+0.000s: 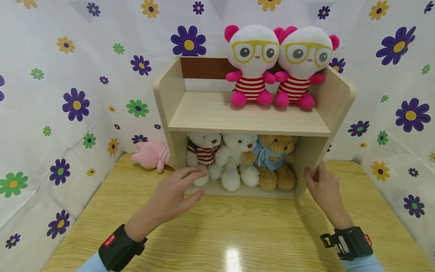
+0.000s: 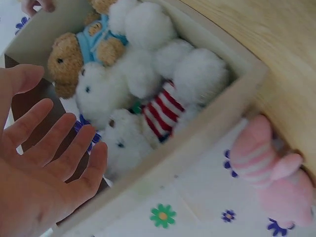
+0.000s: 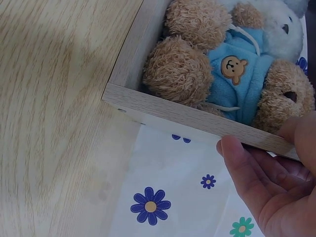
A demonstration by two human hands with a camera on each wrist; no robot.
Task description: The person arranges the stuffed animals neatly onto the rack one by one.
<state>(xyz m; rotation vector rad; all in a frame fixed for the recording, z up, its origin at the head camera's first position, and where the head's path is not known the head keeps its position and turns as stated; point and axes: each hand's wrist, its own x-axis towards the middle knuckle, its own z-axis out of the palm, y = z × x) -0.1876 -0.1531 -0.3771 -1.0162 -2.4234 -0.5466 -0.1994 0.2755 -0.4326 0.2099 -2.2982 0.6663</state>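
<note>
A small pale wood shelf (image 1: 238,118) stands on the table with plush toys on both levels. My right hand (image 1: 327,189) grips the front edge of its right side panel, the thumb on the inner side and the fingers (image 3: 247,173) around the outside. My left hand (image 1: 174,195) hovers before the lower left compartment with spread, relaxed fingers and holds nothing. Inside the lower level sit a white bear in a striped sweater (image 1: 205,155), a plain white bear (image 1: 234,160) and a brown bear in a blue hoodie (image 1: 276,160).
On the top level, two white-and-pink panda plushes with yellow glasses (image 1: 253,64) lean together at the right. A pink plush (image 1: 151,155) lies on the table (image 1: 217,230), left of the shelf. Behind hangs a flower-print cloth (image 1: 102,75), which also runs along both sides.
</note>
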